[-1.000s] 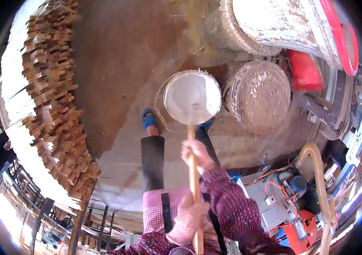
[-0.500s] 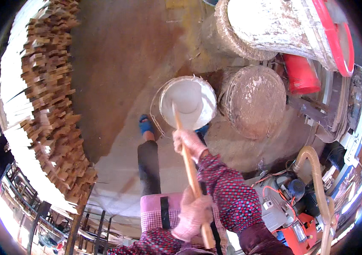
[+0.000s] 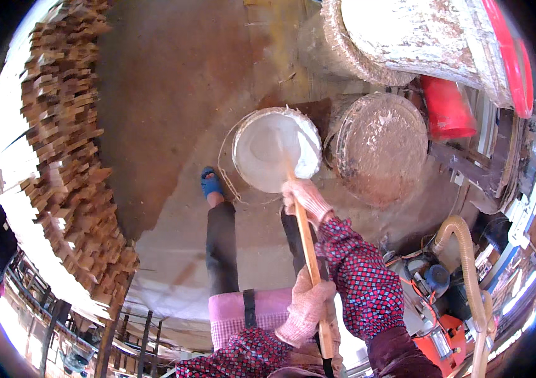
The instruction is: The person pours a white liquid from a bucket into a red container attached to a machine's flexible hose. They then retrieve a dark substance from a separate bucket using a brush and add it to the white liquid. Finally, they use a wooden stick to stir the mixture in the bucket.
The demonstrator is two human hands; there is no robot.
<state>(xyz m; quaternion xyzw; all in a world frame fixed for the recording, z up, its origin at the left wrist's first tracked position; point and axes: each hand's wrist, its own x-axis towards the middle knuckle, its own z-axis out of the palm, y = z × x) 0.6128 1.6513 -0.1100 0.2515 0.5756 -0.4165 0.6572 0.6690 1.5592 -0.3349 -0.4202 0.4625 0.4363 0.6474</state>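
Note:
A long wooden stick [image 3: 309,252] slants down into a whitish bucket [image 3: 309,132]; its lower end is hidden or blurred inside. The bucket holds pale, milky-looking stuff, and a wire handle [image 3: 225,165] hangs round its left side. My right hand [image 3: 305,200], in a pinkish knit glove, is wrapped round the stick just at the near rim. Closer to my body, my left hand [image 3: 309,301], gloved alike, grips the stick near its upper end.
Right of the bucket stands a round, crusted lidded drum [image 3: 381,148]. Beyond it are a big white-smeared barrel [image 3: 431,50] and a red bucket [image 3: 447,110]. Stacked wood strips [image 3: 69,164] line the left. A machine with a ribbed hose [image 3: 469,252] sits at lower right.
Both hands and the stick have shifted to the right, and the stick's dipped end now leans toward the bucket's near right side. Both hands still hold the stick.

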